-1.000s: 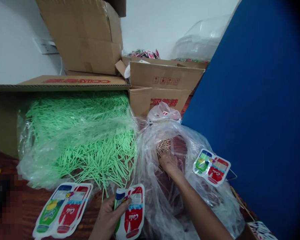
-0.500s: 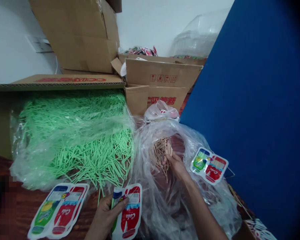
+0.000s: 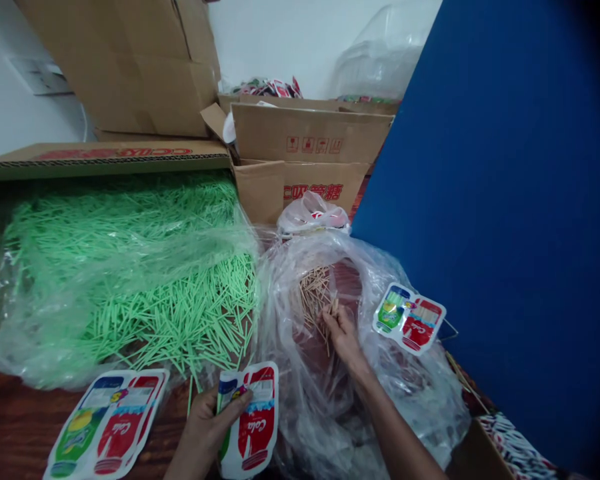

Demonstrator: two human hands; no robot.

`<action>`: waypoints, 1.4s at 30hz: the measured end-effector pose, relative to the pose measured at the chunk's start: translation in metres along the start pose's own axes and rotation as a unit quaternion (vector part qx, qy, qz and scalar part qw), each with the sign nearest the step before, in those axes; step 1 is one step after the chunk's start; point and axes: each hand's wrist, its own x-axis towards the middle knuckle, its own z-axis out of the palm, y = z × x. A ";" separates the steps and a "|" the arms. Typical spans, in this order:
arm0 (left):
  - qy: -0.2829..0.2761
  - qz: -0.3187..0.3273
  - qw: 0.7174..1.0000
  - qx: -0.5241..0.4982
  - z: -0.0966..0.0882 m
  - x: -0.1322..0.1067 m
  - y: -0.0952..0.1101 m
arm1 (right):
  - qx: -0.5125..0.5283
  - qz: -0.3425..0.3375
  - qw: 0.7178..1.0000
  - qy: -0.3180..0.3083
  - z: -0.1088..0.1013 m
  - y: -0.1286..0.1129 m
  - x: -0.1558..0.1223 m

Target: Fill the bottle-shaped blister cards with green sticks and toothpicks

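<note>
Head view | left hand (image 3: 207, 423) pinched cola pouch (image 3: 257, 430), near front left edge of clear bag (image 3: 320, 430) | right hand (image 3: 345, 340) pinched some brown sticks (image 3: 335, 307) | stick pile (image 3: 313, 287) lay inside left edge of bag's opening

The straws (image 3: 180, 320) lie at left, the sticks (image 3: 313, 290) at right, inside a plastic bag (image 3: 276, 293). Behind the bag stands a carton (image 3: 305, 150); before the straws lie packets (image 3: 107, 420).

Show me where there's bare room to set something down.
Bare dark wood-grain surface lies at lower left, bordered by the flat red-and-green printed pouches; a narrower strip runs between those and the left hand, which holds another pouch. It's crowded at the pale green sticks and crumpled clear plastic, where the right hand holds thin tan sticks.
</note>
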 end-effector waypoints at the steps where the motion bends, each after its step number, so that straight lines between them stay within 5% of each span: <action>1: 0.001 0.000 1.000 0.003 0.001 0.000 0.000 | -0.040 -0.013 0.999 0.001 0.000 0.003 -0.003; 16: -0.019 -0.003 1.000 0.016 -0.004 -0.001 -0.002 | -0.059 0.000 0.997 -0.049 -0.001 0.013 -0.022; 28: -0.035 -0.002 0.999 0.032 -0.004 -0.006 0.008 | 0.222 0.081 0.972 -0.013 0.004 -0.016 -0.013; 37: -0.040 -0.005 0.999 0.028 -0.001 -0.008 0.010 | -0.058 -0.009 0.997 -0.044 -0.003 0.006 -0.036; 42: -0.077 0.011 0.996 0.032 -0.007 0.000 0.000 | 0.013 0.025 1.000 0.014 -0.001 -0.003 -0.036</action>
